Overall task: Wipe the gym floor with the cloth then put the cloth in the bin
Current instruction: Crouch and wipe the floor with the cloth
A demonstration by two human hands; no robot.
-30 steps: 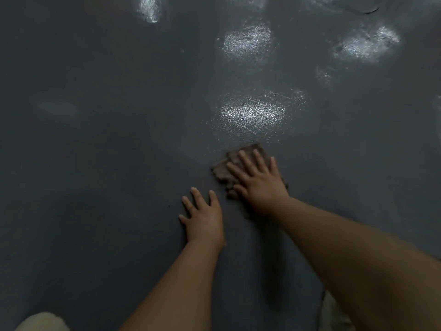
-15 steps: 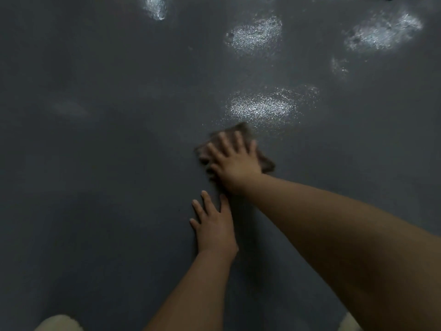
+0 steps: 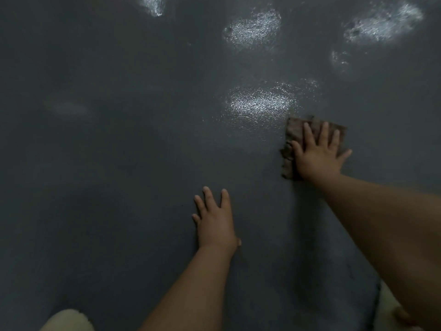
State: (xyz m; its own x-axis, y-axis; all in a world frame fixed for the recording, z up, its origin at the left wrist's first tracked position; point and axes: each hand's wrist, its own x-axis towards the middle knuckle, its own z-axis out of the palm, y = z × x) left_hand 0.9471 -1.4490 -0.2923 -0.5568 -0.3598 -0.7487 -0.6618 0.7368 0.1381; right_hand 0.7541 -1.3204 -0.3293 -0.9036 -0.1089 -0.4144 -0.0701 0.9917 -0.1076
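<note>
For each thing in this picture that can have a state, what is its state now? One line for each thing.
cloth: crumpled, flat on the floor, pressed under the right hand.
right hand: fingers straight and spread, pressing on the cloth.
left hand: fingers straight, resting on the bare floor, holding nothing.
gym floor: dark, with shiny patches of reflected light.

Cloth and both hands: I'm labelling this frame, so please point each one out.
brown cloth (image 3: 294, 132), head view, its bare upper left corner.
right hand (image 3: 316, 156), head view, back of the hand pressing flat on the cloth.
left hand (image 3: 214, 223), head view, back of the hand flat on the floor.
</note>
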